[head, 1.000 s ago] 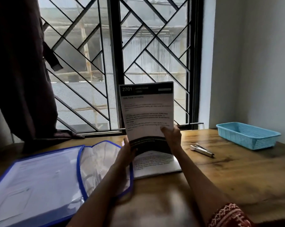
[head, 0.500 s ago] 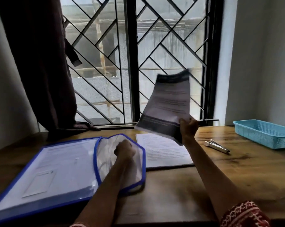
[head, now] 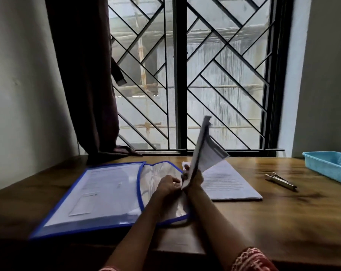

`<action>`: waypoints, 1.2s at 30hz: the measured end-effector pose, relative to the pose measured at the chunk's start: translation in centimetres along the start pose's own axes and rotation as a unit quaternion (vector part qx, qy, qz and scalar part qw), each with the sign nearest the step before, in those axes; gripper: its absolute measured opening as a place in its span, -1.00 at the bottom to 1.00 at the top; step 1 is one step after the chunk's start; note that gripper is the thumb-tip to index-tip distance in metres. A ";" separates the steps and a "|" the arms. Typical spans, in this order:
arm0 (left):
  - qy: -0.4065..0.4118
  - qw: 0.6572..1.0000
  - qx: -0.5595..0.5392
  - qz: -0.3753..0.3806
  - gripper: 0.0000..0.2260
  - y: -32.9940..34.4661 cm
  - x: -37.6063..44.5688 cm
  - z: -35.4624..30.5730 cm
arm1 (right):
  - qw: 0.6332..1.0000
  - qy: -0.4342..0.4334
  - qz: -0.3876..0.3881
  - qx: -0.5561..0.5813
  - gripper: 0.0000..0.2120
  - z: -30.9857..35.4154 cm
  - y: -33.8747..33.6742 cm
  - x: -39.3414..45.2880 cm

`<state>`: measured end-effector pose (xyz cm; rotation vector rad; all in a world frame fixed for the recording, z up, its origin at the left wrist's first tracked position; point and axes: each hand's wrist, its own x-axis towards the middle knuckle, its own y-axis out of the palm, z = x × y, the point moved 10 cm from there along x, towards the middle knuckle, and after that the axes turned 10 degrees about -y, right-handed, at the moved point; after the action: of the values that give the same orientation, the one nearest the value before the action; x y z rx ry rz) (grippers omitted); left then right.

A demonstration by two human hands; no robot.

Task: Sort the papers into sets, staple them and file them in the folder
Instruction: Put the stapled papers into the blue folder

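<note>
Tabletop: papers (head: 205, 151) above right hand (head: 193, 178)

The right hand (head: 193, 178) has swung the paper set (head: 203, 151) edge-on toward nine o'clock, down beside the left hand (head: 168, 183) on the folder flap (head: 158, 173).

You have the clear blue-edged folder (head: 99, 194) lying flat, its flap (head: 160, 184) open toward the loose stack of papers (head: 226, 182) just right of it. The stapled set (head: 203, 151) stands nearly upright above the folder's flap, edge-on. The metal stapler (head: 280, 181) lies well right of the folder.
</note>
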<state>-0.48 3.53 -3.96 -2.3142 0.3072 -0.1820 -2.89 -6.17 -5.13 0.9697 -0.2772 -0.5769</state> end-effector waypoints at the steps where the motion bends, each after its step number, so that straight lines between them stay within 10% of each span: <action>1: 0.003 0.999 -0.023 -0.037 -0.69 -1.0 -0.3 -0.1 | 1.000 0.017 -0.001 0.020 -0.69 -0.8 -0.7 -0.1; 7: -0.083 0.936 -0.138 -0.312 -0.82 -12.0 -3.1 5.3 | 0.998 0.049 -0.006 0.040 -0.60 -1.5 -1.6 -0.3; 18: -0.162 0.940 0.263 -0.144 -0.27 -11.6 -4.2 8.9 | 0.994 -0.033 0.009 -0.101 -0.86 -1.3 -1.5 0.9; 27: -0.128 0.917 0.231 -0.299 -0.46 -20.1 -6.1 2.9 | 0.979 -0.040 0.053 -0.195 -0.76 -0.9 -0.8 0.5; 36: -0.071 0.972 0.084 -0.206 -0.68 -25.1 -5.9 3.8 | 0.905 0.042 0.208 -0.369 -0.76 -3.3 -0.6 1.1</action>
<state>-1.12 24.54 11.41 -2.1829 -0.2566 -0.2348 -0.60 -4.79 -7.52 0.1812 -0.1569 -0.2037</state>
